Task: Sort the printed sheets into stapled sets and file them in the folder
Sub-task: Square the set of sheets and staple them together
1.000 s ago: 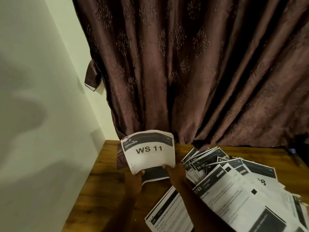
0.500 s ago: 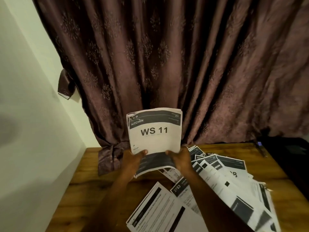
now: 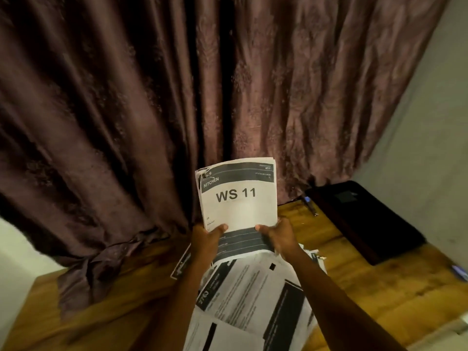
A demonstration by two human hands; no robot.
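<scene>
We held a white printed paper set [image 3: 238, 196], headed with a dark band reading "KITCHEN" and the large characters "WS 11", upright above the table; a staple appeared to fasten its upper left corner, though the detail was too small to confirm. Our left hand [image 3: 206, 239] pinched the lower left edge with the thumb on the front face, and our right hand [image 3: 278, 236] gripped the lower right edge likewise; the fingers behind the sheets were hidden. Below the hands, loose white printed sheets with dark header blocks [image 3: 253, 300] lay overlapping on the glossy wooden table [image 3: 374, 287], their fine text blurred and their lower edges cut off by the frame. A flat black rectangular object [image 3: 364, 219], possibly a folder, rested at the right rear of the table, with a slim pen [image 3: 309, 203] just beside it. A pleated brown patterned curtain of satiny fabric [image 3: 152, 97] hung behind, its hem bunched on the tabletop.
</scene>
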